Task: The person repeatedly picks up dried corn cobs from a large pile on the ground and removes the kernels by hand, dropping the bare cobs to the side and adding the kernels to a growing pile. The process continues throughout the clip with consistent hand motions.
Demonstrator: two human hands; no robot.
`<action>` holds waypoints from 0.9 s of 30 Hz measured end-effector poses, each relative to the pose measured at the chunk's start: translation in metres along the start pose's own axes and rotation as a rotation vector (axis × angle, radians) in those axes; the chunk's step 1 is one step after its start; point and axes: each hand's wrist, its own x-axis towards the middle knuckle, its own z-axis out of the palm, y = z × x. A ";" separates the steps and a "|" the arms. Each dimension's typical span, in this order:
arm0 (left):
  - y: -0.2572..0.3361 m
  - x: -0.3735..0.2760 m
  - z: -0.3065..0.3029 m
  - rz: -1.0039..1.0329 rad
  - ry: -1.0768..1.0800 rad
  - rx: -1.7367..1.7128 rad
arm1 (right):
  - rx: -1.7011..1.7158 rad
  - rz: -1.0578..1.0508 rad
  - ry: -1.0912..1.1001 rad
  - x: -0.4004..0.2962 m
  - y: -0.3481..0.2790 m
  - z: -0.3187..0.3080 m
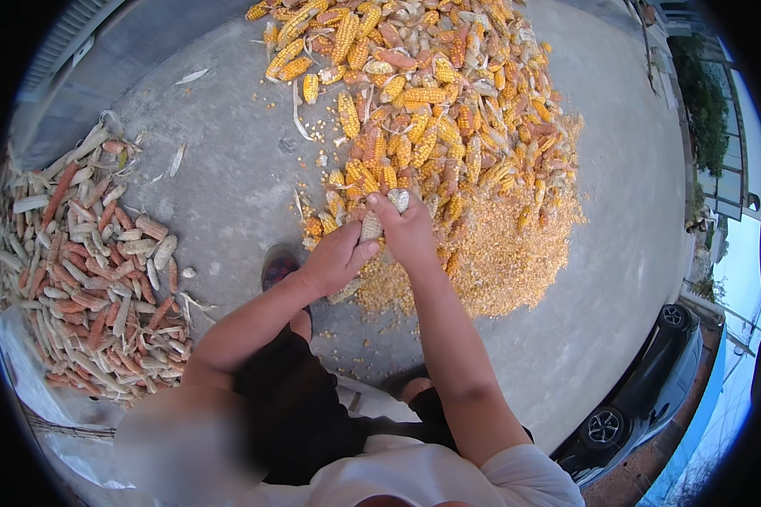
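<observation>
My left hand (pixel 337 256) grips a pale, mostly bare corn cob (pixel 371 227). My right hand (pixel 406 228) is closed around another cob with a whitish end (pixel 398 199), right beside the first. Both hands are close together over the near left edge of a large heap of yellow corn ears (pixel 425 142). Loose corn kernels (pixel 513 266) are spread along the heap's near right side. Fingers hide parts of both held cobs.
A pile of stripped cobs (pixel 101 272) lies on the concrete floor (pixel 209 139) at left, beside clear plastic sheeting (pixel 35 367). My shoe (pixel 280 266) is near the kernels. A dark car (pixel 640 386) stands at lower right, and a metal shutter (pixel 70 38) at upper left.
</observation>
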 end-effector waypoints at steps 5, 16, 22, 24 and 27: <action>0.005 -0.001 0.001 -0.047 -0.064 0.099 | 0.351 0.243 -0.066 0.007 0.000 0.004; -0.018 0.007 0.008 -0.052 -0.128 0.021 | 0.220 0.028 -0.151 -0.006 0.016 -0.015; -0.011 0.001 0.013 -0.029 -0.092 -0.073 | -0.030 0.048 -0.039 -0.008 -0.003 -0.009; -0.010 0.002 0.016 -0.005 -0.044 -0.103 | 0.009 0.088 -0.046 0.001 -0.003 -0.009; -0.012 0.001 0.019 0.049 -0.053 -0.119 | 0.214 0.166 -0.062 0.010 0.013 -0.007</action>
